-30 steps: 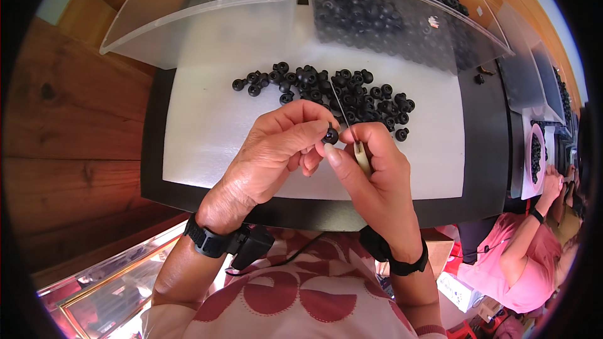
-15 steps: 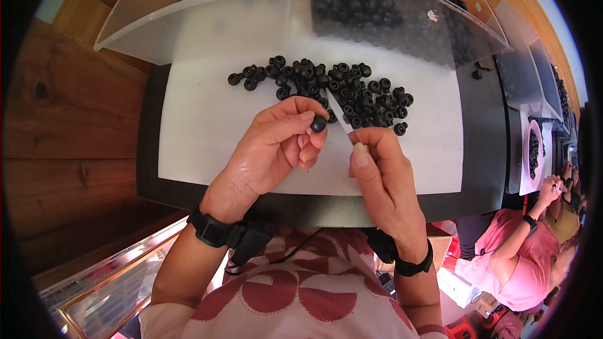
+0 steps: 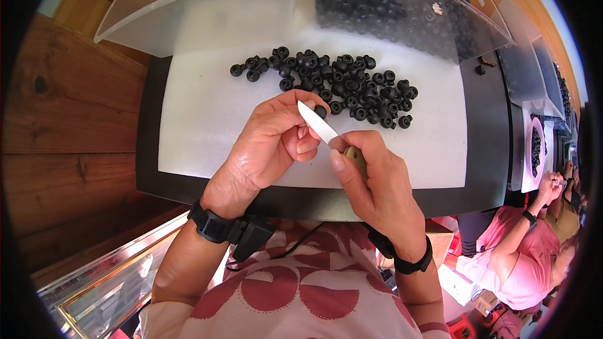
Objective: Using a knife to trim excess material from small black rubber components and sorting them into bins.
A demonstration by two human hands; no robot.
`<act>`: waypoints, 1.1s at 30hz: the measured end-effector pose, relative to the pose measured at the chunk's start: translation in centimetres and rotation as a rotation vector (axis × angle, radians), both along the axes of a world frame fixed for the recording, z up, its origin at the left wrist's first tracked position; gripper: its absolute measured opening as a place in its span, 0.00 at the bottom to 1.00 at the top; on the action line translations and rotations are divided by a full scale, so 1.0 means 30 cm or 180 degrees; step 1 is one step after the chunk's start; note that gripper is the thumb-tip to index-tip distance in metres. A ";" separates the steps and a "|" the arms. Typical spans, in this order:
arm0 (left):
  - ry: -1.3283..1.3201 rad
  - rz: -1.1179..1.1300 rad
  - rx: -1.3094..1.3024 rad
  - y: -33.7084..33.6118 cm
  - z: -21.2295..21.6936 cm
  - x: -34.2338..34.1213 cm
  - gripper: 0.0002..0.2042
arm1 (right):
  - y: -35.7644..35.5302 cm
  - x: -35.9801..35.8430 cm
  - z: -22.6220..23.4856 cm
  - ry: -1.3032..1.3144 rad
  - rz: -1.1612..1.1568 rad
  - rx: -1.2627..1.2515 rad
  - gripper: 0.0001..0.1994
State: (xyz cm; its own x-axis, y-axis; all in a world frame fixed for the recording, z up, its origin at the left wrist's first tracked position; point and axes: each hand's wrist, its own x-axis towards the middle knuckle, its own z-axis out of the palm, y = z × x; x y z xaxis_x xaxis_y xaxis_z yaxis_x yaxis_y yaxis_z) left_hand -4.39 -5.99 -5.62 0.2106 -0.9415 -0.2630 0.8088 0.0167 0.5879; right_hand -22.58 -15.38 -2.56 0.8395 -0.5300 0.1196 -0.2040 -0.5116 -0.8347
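Observation:
Between the thumb and fingers of my left hand [image 3: 276, 129] is a small round black part [image 3: 320, 112], partly covered by a blade. My right hand [image 3: 380, 182] grips a knife [image 3: 321, 127] by its tan handle. The blade points up and left, its flat lying across the front of the black part near my left thumb; whether the edge touches it I cannot tell. Just beyond both hands, a loose heap of similar black knobbed parts [image 3: 352, 85] is spread over a white sheet [image 3: 207, 132]. Some of them show a round hole.
A clear bin [image 3: 207, 16] with a few black parts stands at the far left, another clear bin [image 3: 389, 16] full of them at the far right. The sheet lies on a dark table [image 3: 301, 204]. At the right, a person in pink [image 3: 515, 251] works beside a pink tray [image 3: 534, 157].
My right hand has brought the knife left and nearer, from beside the heap to across the black part. My left hand still holds that part, slightly raised.

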 end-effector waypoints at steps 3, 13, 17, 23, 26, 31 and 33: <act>-0.0002 -0.0022 0.0005 0.002 -0.003 0.001 0.14 | 0.003 0.000 -0.007 -0.0004 -0.0012 -0.0032 0.10; 0.0045 -0.0018 0.0004 0.007 -0.003 0.001 0.12 | 0.003 0.007 -0.014 -0.0034 -0.0057 -0.0103 0.10; 0.0074 -0.0013 0.0044 0.007 -0.003 0.003 0.11 | 0.007 0.011 -0.006 0.0036 -0.0083 -0.0052 0.09; 0.0080 -0.0021 -0.0013 0.010 -0.006 0.005 0.12 | 0.003 0.007 -0.010 -0.0044 -0.0081 -0.0067 0.09; 0.0052 -0.0056 -0.0020 0.012 -0.007 0.007 0.13 | 0.001 0.008 -0.021 -0.0114 -0.0043 -0.0105 0.09; 0.0014 -0.0029 0.0014 0.011 -0.003 0.001 0.15 | 0.000 0.007 -0.020 -0.0079 -0.0052 -0.0122 0.09; 0.0025 -0.0024 0.0005 0.011 -0.003 0.001 0.15 | 0.001 0.009 -0.022 -0.0098 -0.0040 -0.0122 0.09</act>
